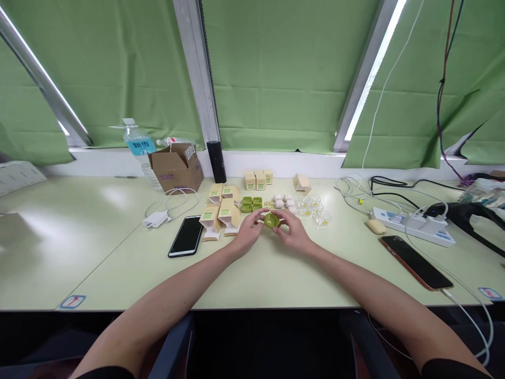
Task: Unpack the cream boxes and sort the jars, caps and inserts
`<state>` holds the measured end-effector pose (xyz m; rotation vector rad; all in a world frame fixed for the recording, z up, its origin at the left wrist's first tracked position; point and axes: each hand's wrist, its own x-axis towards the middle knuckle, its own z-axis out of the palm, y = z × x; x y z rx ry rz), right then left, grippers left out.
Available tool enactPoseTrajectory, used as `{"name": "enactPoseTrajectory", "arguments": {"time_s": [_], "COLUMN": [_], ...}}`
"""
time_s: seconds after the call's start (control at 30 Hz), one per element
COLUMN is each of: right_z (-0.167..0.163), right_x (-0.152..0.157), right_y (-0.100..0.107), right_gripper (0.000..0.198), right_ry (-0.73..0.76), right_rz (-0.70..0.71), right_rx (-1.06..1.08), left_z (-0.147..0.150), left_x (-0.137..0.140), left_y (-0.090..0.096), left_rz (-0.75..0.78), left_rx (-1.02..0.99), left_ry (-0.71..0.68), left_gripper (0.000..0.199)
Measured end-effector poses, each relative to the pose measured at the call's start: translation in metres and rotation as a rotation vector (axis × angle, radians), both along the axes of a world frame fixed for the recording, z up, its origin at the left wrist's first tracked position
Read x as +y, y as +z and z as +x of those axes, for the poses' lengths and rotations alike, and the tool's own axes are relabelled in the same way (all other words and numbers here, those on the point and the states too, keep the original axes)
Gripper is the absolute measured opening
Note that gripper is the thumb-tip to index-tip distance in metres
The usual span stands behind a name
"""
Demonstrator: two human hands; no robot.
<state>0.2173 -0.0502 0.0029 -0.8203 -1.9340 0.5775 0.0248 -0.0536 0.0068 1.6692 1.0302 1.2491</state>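
Observation:
Between my two hands, a small green square container (pixel 271 220) is held up over the table, tilted so its hollow side faces me. The fingers of my left hand (pixel 250 230) grip its left side. My right hand (pixel 293 230) pinches it from the right. Just behind lie several green containers (pixel 251 204) in a block, with small white pieces (pixel 284 202) and clear plastic cases (pixel 314 208) to their right. Left of my left hand stand open beige cartons (pixel 221 210), their flaps spread. More small beige boxes (pixel 259 180) sit farther back.
A black phone (pixel 185 236), a white charger (pixel 157 219), a brown cardboard box (pixel 177 167), a water bottle (pixel 140 147) and a black cylinder (pixel 216 161) are on the left. Rightward are a power strip (pixel 412 226), another phone (pixel 416 261) and loose cables.

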Motion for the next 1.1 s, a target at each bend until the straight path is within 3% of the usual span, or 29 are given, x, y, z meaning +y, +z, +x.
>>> {"name": "enactPoseTrajectory", "arguments": {"time_s": [0.17,0.33,0.5,0.7,1.1], "right_z": [-0.003,-0.002,-0.002,-0.002,-0.004], "right_x": [0.0,0.003,0.007,0.009,0.004], "right_y": [-0.006,-0.009,-0.011,-0.011,-0.006], "right_gripper": [0.039,0.039,0.045,0.049,0.042], "right_ry": [0.033,0.035,0.041,0.026,0.013], "right_rz": [-0.093,-0.137,-0.187,-0.149,-0.095], "right_rx": [0.091,0.185,0.232,0.265,0.26], "left_z": [0.003,0.003,0.002,0.002,0.002], "left_x": [0.005,0.007,0.007,0.008,0.005], "left_y": [0.001,0.0,0.003,0.002,0.006], "left_rz": [-0.06,-0.095,-0.159,-0.165,-0.121], "left_rx": [-0.051,-0.12,-0.218,-0.256,-0.336], "left_ry": [0.037,0.003,-0.016,-0.046,-0.072], "left_gripper": [0.025,0.015,0.022,0.035,0.048]}}
